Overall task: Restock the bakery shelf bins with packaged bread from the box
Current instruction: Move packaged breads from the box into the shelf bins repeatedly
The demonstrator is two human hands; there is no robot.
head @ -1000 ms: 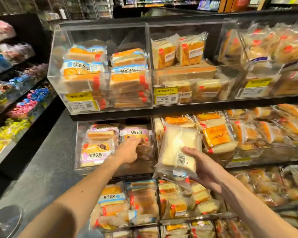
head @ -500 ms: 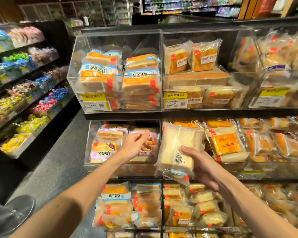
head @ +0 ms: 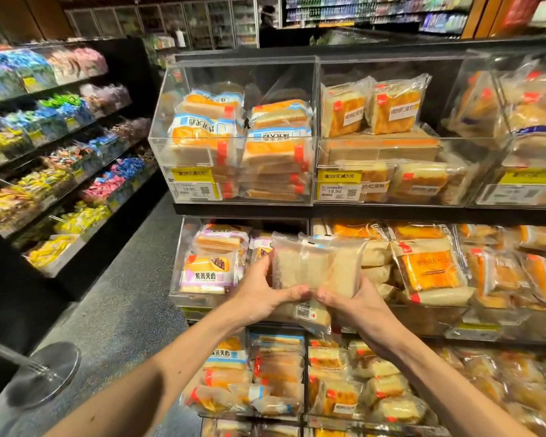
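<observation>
Clear bin (head: 183, 234) on the middle shelf is holding purple-labelled packs (head: 207, 272). Left hand (head: 259, 298) is positioned at the bin's right front corner, fingers (head: 292, 292) grasping the lower left edge of a bread pack (head: 312, 266). The pack is standing upright in the air, just right of the bin. Right hand (head: 356, 307), further right of the bin, is grasping the pack's lower right edge.
</observation>
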